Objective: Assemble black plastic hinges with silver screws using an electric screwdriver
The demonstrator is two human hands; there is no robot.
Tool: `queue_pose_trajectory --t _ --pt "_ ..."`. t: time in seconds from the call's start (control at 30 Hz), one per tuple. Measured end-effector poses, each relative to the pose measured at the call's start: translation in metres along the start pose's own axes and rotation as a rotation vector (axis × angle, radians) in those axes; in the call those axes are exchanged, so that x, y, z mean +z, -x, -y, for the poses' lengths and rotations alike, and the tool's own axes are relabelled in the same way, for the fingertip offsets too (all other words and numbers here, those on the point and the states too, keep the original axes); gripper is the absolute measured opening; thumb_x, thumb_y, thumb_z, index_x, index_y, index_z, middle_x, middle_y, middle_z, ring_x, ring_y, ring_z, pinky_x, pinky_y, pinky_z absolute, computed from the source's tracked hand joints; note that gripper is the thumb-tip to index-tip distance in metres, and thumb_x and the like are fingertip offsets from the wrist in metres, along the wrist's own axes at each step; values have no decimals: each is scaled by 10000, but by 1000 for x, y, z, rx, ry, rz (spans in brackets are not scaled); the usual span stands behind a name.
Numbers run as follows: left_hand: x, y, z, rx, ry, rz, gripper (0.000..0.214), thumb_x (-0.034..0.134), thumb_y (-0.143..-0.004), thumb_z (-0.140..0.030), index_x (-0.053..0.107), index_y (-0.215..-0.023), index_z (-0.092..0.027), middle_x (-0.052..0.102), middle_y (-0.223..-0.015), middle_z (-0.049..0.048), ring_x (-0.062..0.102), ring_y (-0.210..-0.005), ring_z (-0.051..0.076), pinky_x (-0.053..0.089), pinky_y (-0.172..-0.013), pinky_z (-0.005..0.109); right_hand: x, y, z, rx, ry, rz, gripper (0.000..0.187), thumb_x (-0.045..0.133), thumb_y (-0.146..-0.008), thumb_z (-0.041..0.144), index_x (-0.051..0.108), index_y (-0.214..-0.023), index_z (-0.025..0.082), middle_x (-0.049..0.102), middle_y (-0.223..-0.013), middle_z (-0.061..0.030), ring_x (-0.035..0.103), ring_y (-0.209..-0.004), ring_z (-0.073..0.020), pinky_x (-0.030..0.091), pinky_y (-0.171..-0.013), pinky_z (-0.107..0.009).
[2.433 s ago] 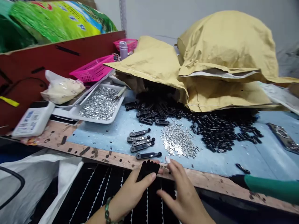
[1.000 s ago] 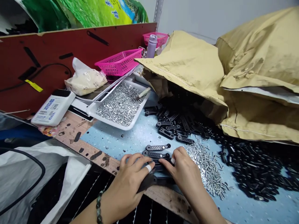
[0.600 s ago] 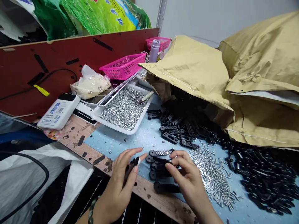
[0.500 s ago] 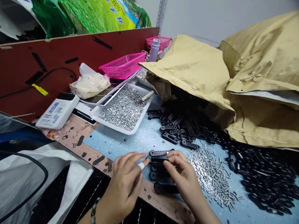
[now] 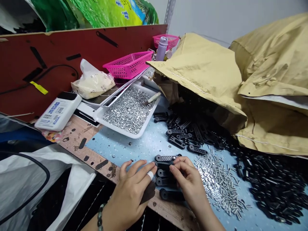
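Black plastic bars point(image 5: 163, 182) lie in a short row on blue bench mat point(image 5: 120, 144), close to the wood edge point(image 5: 154, 205), w/ little room before it. Right hand point(image 5: 190, 183) has fingers point(image 5: 176, 170) curled, pinching the bars; left hand point(image 5: 131, 195) spread beside them, can't tell if gripping dark piece point(image 5: 148, 192). Silver screws point(image 5: 216, 183) just right. White box point(image 5: 57, 110) print unreadable.

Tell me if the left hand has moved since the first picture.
Yes. The left hand has moved forward: its fingertips now reach past the wooden table edge and over the blue mat.
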State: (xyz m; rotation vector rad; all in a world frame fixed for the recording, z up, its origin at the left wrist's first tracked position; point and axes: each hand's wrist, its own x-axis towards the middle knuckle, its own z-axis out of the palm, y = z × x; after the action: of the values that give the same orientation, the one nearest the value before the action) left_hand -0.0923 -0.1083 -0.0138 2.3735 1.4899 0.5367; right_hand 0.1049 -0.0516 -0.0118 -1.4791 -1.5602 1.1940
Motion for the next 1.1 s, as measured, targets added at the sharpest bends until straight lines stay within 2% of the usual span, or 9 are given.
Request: queue_pose_trajectory --t 0.3,0.57,0.67,0.77,0.87,0.93,0.97,1.03,1.1 --pt "4 -3 -3 1 -3 -21 549 519 -815 -129 435 -1351 -213 479 -1366 42 397 -1191 290 176 -986 479 3 -3 0 -68 153 -8 298 541 -840 362 532 -593 197 530 -839 -58 539 -759 -197 433 -628 -288" --pt "9 -5 -8 -59 16 3 643 545 -752 -87 418 -1367 -222 480 -1332 60 386 -1185 316 165 -994 535 4 -8 4 -170 479 14 249 507 -838 238 431 -603 210 480 -715 -12 479 -580 -145 395 -536 -276" --pt "8 -6 -7 -66 42 17 593 534 -786 -104 429 -1357 -223 478 -1323 62 385 -1186 320 176 -992 564 2 -11 4 -193 656 52 294 530 -838 230 404 -573 210 472 -697 -9 474 -548 -137 386 -526 -280" --pt "3 -9 -6 -78 103 -28 485 478 -873 -141 445 -1344 -255 476 -1313 49 395 -1180 303 255 -993 549 -4 -11 7 -198 805 13 330 569 -846 343 432 -579 208 476 -709 -10 449 -496 -130 353 -464 -282" --pt "-2 -12 -6 -82 234 -100 502 388 -917 -125 357 -1396 -270 462 -1317 51 387 -1193 279 346 -988 497 -7 -4 20 -300 686 -34 187 582 -843 382 560 -869 198 521 -931 -66 536 -624 -161 434 -504 -293" --pt "-2 -13 -7 -81 353 -122 518 347 -926 -119 287 -1421 -259 440 -1329 68 368 -1224 273 366 -1006 487 -5 2 31 -399 524 65 234 563 -863 321 547 -1069 212 493 -1107 -103 577 -777 -183 499 -624 -316" --pt "-2 -14 -8 -90 418 -124 506 326 -935 -126 271 -1421 -257 422 -1343 73 357 -1245 269 362 -1025 485 -3 6 36 -442 455 125 208 541 -877 283 554 -1075 221 486 -1133 -103 580 -823 -185 509 -676 -326" --pt "0 -16 -10 -141 566 -126 470 272 -961 -149 256 -1416 -265 374 -1387 69 351 -1278 249 371 -1048 458 -1 10 43 -491 338 201 102 504 -894 220 594 -942 219 508 -1064 -82 575 -838 -178 506 -714 -327" --pt "2 -17 -12 -207 677 -138 461 217 -985 -170 219 -1432 -280 315 -1440 51 359 -1295 227 398 -1046 410 -2 9 42 -453 223 171 125 509 -891 209 586 -792 204 513 -946 -59 561 -799 -169 498 -672 -304"
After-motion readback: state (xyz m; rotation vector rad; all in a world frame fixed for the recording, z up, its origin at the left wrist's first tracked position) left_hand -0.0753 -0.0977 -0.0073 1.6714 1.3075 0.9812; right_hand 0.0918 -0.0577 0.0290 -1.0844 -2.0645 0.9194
